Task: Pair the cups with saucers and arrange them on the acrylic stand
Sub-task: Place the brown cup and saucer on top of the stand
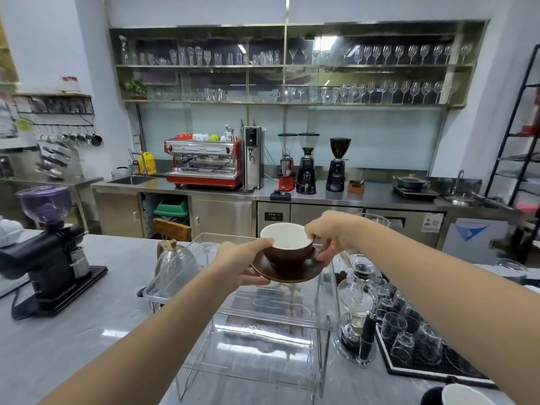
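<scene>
My left hand grips the glossy brown saucer from beneath while my right hand pinches the handle of the white-lined brown cup, steadying the pair above the clear acrylic stand for level setting.

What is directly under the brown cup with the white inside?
The brown cup with the white inside sits on a brown round saucer. The contact patch is hidden by the cup. Below is the clear acrylic stand.

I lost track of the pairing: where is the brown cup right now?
In the head view, centre frame, the brown cup sits on its brown saucer, held by the left hand and right hand above the acrylic stand.
</scene>
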Motion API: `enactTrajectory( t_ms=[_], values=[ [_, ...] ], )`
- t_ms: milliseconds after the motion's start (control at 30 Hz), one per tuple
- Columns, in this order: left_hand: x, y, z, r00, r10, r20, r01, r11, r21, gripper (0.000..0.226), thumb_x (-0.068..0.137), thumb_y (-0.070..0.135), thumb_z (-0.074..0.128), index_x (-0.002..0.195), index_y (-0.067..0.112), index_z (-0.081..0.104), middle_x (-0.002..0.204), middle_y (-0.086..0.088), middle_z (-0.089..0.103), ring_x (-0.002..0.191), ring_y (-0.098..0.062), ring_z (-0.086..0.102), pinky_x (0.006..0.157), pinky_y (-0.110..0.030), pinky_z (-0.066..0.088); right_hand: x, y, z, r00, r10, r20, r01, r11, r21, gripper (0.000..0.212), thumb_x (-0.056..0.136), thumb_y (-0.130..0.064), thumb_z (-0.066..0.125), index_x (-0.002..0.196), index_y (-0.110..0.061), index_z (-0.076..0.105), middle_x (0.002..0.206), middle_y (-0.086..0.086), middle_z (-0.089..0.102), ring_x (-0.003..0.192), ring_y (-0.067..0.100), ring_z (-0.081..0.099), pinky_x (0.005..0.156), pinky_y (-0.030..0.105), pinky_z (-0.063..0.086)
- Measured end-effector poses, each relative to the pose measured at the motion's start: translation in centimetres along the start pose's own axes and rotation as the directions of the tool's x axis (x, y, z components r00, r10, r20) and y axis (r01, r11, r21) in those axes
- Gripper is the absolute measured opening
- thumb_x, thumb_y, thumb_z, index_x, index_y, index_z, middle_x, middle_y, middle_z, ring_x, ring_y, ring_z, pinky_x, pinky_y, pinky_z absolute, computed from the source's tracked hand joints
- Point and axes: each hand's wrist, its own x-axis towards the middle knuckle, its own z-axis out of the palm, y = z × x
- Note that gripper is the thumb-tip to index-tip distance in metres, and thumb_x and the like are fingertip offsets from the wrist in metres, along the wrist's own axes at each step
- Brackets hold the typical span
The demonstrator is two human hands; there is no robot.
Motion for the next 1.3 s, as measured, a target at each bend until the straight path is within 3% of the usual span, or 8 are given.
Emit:
enactTrajectory(
  t_ms=[133,367,500,600,767,933,1100,1300],
  values=[
    [0.3,0.1,0.0,1.000,0.013,-0.007,-0.013,1.000,0.020,0.055,0.078,0.027,0.086,0.117,0.000,0.058,0.098,-0.024,0.075,0.058,-0.028,0.077,0.047,-0.035,0.062,0.3,-0.3,0.3,1.000,-0.015,-0.007,0.014,0.997,-0.072,0.048,0.095,-0.004,0.040,0.142,-0.003,0.034,0.132,0.033,0.048,0.068,0.040,0.069,0.086,0.037,0.061],
    [0.5,-0.2,-0.2,0.999,0.048,0.014,-0.049,0.996,0.075,0.055,0.079,0.036,0.084,0.114,0.000,0.061,0.091,-0.019,0.078,0.066,-0.027,0.080,0.051,-0.033,0.064,-0.2,-0.3,0.2,0.998,-0.055,-0.008,0.053,0.986,-0.158,0.039,0.097,-0.003,0.044,0.136,-0.004,0.040,0.135,0.024,0.049,0.072,0.037,0.071,0.078,0.039,0.063],
    [0.8,-0.6,-0.5,0.997,0.083,0.010,-0.083,0.985,0.151,0.050,0.081,0.044,0.081,0.108,0.004,0.067,0.092,-0.015,0.080,0.074,-0.024,0.081,0.070,-0.036,0.067,-0.5,-0.5,0.6,0.997,-0.073,-0.021,0.066,0.969,-0.237,0.025,0.097,-0.008,0.051,0.120,-0.002,0.044,0.116,0.019,0.055,0.083,0.038,0.074,0.074,0.041,0.064],
    [0.6,-0.3,-0.8,0.993,0.114,0.004,-0.112,0.970,0.216,0.052,0.080,0.047,0.079,0.106,0.003,0.070,0.089,-0.013,0.081,0.074,-0.020,0.080,0.066,-0.031,0.066,-1.0,-0.6,0.6,0.995,-0.087,-0.050,0.073,0.970,-0.232,0.017,0.096,-0.012,0.051,0.109,-0.004,0.044,0.112,0.020,0.056,0.070,0.035,0.074,0.061,0.034,0.063],
    [-0.1,0.4,-1.2,0.990,0.140,0.001,-0.134,0.951,0.280,0.044,0.087,0.046,0.072,0.103,0.004,0.070,0.083,-0.008,0.076,0.074,-0.019,0.076,0.065,-0.027,0.065,-0.8,0.0,0.4,0.989,-0.113,-0.092,0.094,0.977,-0.194,0.020,0.092,-0.013,0.057,0.108,-0.004,0.050,0.113,0.017,0.061,0.075,0.035,0.076,0.064,0.037,0.065],
    [-0.6,0.7,-1.3,0.991,0.127,-0.038,-0.111,0.950,0.293,0.038,0.092,0.049,0.066,0.081,0.012,0.064,0.088,-0.008,0.070,0.090,-0.029,0.075,0.068,-0.030,0.065,-0.7,0.5,-0.2,0.984,-0.142,-0.107,0.127,0.982,-0.139,0.023,0.090,-0.016,0.060,0.108,-0.002,0.060,0.094,0.016,0.066,0.078,0.030,0.071,0.059,0.036,0.064],
    [-1.0,0.8,-2.2,0.981,0.175,-0.089,-0.140,0.941,0.309,0.051,0.094,0.051,0.061,0.120,0.006,0.066,0.097,-0.009,0.071,0.072,-0.021,0.075,0.050,-0.021,0.060,-1.6,1.1,-1.1,0.961,-0.221,-0.167,0.191,0.965,-0.182,0.033,0.088,-0.026,0.058,0.106,0.001,0.066,0.098,0.020,0.073,0.068,0.028,0.073,0.068,0.039,0.065],
    [-3.5,1.1,-3.0,0.983,0.177,-0.055,-0.166,0.974,0.155,0.047,0.098,0.047,0.057,0.111,0.003,0.067,0.096,-0.012,0.074,0.072,-0.023,0.077,0.053,-0.023,0.061,-4.8,2.8,-1.7,0.909,-0.356,-0.217,0.322,0.930,-0.177,0.026,0.094,-0.027,0.060,0.093,-0.005,0.073,0.092,0.014,0.074,0.072,0.022,0.071,0.064,0.034,0.060]
  ],
)
